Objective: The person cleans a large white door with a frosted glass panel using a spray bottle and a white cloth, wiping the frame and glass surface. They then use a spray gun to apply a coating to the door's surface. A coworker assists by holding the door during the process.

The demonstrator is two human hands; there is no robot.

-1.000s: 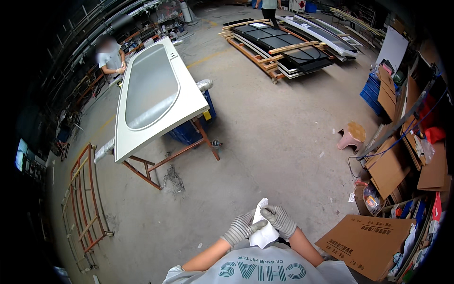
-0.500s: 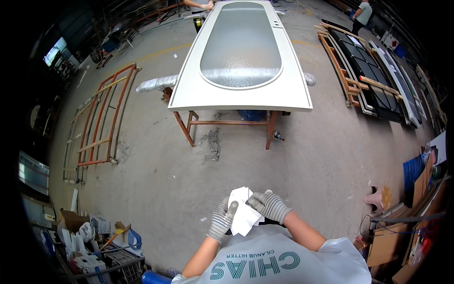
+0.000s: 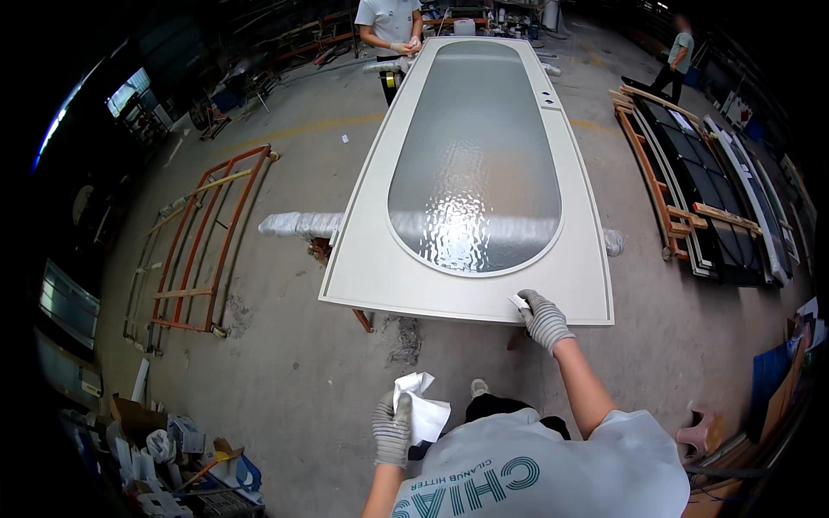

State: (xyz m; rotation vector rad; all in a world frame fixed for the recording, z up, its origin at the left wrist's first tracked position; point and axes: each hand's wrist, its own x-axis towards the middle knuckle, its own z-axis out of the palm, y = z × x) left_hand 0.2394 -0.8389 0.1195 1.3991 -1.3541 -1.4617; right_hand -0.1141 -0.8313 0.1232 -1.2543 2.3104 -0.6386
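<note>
While the right hand (image 3: 544, 318) reaches out to the near edge of the white door (image 3: 380, 259), its gloved fingers close on a small white scrap (image 3: 519, 302) pressed to the frame just below the oval pane of patterned glass (image 3: 473, 164); whether that scrap is a wipe, a tab of tape or a peeling film cannot be told at this size. The left hand (image 3: 392, 429), also gloved, hangs low by the person's chest and grips a crumpled white cloth (image 3: 423, 413), well apart from the door. The door lies flat, raised off the concrete floor (image 3: 285, 363) on a stand whose legs show beneath its near edge, with a plastic-wrapped roll (image 3: 298, 225) sticking out from under its left side. Another person (image 3: 390, 22) stands at the far end of the door. Reddish frames (image 3: 194, 242) lie on the floor to the left, dark doors (image 3: 717, 198) are stacked to the right.

By the look of it, the step in hand is cleaning or finishing the door's near rail. A sensible next move would call for bringing the cloth up to the spot under the right hand and keeping light, even pressure along the painted edge.
</note>
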